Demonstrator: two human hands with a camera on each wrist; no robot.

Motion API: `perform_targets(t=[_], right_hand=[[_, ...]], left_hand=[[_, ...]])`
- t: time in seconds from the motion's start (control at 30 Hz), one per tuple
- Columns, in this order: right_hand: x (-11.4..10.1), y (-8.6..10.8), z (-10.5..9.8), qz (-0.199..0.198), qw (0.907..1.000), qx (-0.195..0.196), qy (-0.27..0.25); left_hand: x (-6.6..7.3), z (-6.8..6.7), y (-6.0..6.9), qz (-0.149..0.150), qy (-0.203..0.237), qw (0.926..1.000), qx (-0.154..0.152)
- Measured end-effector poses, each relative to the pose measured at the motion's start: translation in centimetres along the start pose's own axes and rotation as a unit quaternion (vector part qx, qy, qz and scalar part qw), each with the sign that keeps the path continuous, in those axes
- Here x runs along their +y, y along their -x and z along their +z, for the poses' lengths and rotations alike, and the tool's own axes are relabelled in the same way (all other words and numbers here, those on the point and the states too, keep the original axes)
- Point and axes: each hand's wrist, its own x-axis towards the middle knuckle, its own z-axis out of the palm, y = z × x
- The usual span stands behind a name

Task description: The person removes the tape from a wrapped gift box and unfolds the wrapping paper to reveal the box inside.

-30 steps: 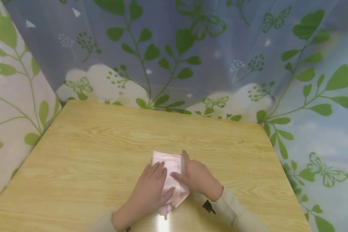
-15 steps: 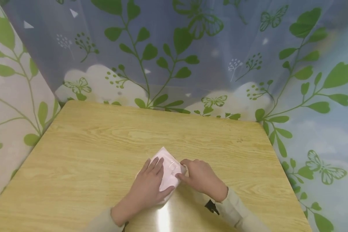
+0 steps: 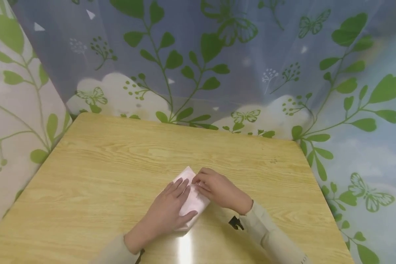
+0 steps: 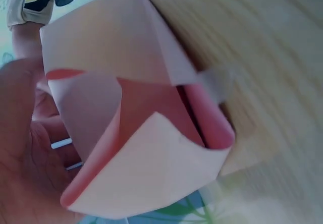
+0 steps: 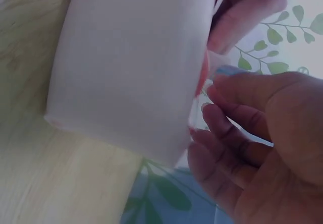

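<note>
A package wrapped in pale pink paper [image 3: 198, 201] lies at an angle on the table. My left hand [image 3: 166, 209] rests flat on its top, fingers straight and spread. In the left wrist view the near end of the wrapping paper [image 4: 136, 173] stands loosely folded, with its darker pink inner side showing. At the package's far right edge, my right hand [image 3: 219, 190] bends its fingers in. The right wrist view has its thumb and forefinger pinching what looks like a strip of clear tape [image 5: 219, 61] beside the paper. Where the tape ends is hidden.
The wood-grain table [image 3: 118, 157] extends around both hands. Behind it hangs a curtain [image 3: 191, 55] printed with leaves and butterflies, with similar panels at both sides. A bright light reflection [image 3: 185, 249] falls on the front of the tabletop.
The package has turned so a corner points away from me. My right hand has moved from its right side onto the upper edge, fingers now drawn together. My left hand stays on top.
</note>
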Motion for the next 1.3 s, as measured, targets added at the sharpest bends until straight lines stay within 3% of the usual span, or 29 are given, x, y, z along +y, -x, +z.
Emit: perform_targets(t=[0.23,0.47,0.63,0.93,1.3], right_hand=[[0.1,-0.5,0.3,-0.024,0.9994,-0.024,-0.004],[0.5,-0.7,0.5,-0.015,0.9992,-0.036,-0.01],[0.8,-0.7,0.4,-0.003,0.9994,-0.034,0.009],[1.1,-0.9,0.3,-0.033,0.9988,-0.023,0.027],[1.1,-1.3,0.2,-0.036,0.9981,-0.039,0.031]], left_hand=[[-0.8,-0.7,-0.1,0.031,0.0,0.9995,-0.01],[-1.0,-0.6,0.2,0.048,-0.011,0.9987,-0.011],[-1.1,-0.7,0.2,0.05,-0.01,0.9987,-0.006],[-1.3,-0.9,0.2,0.05,-0.01,0.9987,-0.009],[-1.2,-0.7,0.1,0.032,0.007,0.9994,-0.012]])
